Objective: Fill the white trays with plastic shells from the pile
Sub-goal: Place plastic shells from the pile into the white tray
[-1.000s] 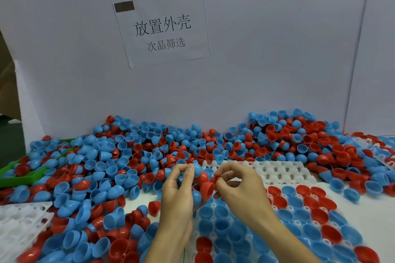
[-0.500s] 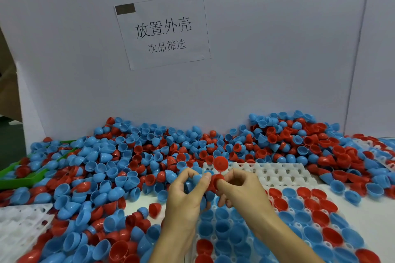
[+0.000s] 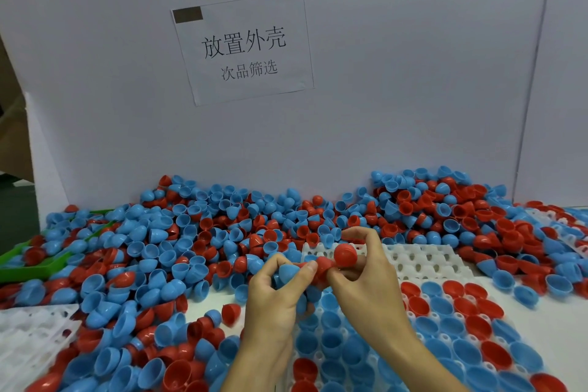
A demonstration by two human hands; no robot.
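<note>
Both hands are up over the white plastic grid tray (image 3: 423,259), which is about half full of shells: the left hand (image 3: 273,299) is curled round a blue plastic half-shell (image 3: 288,272), and the right hand (image 3: 366,277) pinches a red plastic half-shell (image 3: 345,254) at its fingertips. The big heap of loose red and blue plastic shells (image 3: 197,242) sprawls against the white back wall (image 3: 397,89), right behind the tray.

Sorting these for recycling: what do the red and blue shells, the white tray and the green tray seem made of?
Shells: thin moulded plastic, smooth and semi-glossy, with soft highlights on the domes. White tray: likely thin formed plastic, matte and slightly translucent at its cell walls. Green tray: probably rigid plastic, with a flat, even colour; mostly buried.
</note>
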